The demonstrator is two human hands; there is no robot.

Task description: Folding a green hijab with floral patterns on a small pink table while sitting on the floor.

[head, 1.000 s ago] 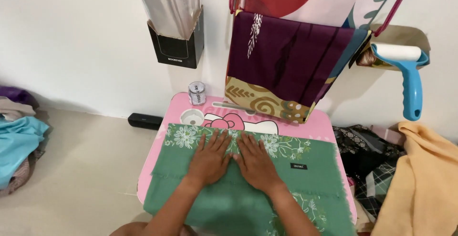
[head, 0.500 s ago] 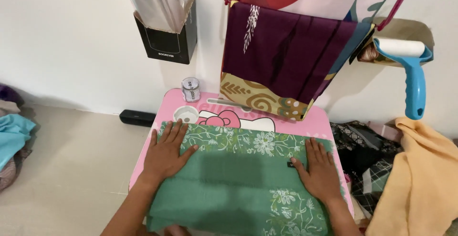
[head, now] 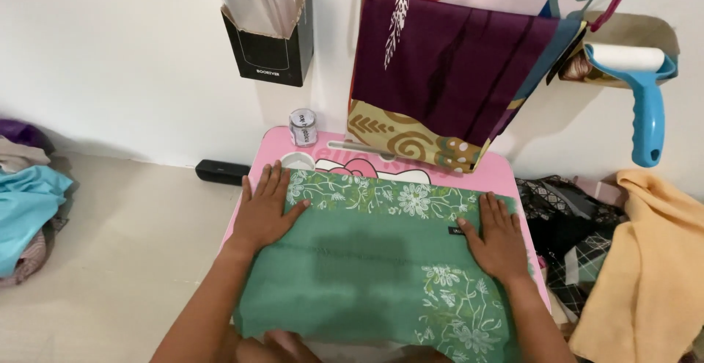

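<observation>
A green cloth with white flower print lies spread flat over a small pink table in the lower middle of the frame, covering nearly all of its top and hanging over the near edge. The person's left hand rests palm down on the cloth's left edge, fingers stretched out and slightly apart, its grip wide open and closed around nothing. The right hand lies the same way on the cloth's right edge, flat and open, pressing the fabric without clasping it; a small dark label sits just beside its thumb. The two hands are well apart, with a wide stretch of cloth between them. At the far side of the table, a small round jar with a silver lid stands by the wall. Above it, in the upper left of the frame, a black box holder with clear sleeves hangs on the wall. A dark purple cloth with a tan patterned border hangs down in the upper middle. At the upper right hangs a blue-handled lint roller. A yellow cloth lies at the lower right, and a light blue cloth lies on the floor at the left edge.
</observation>
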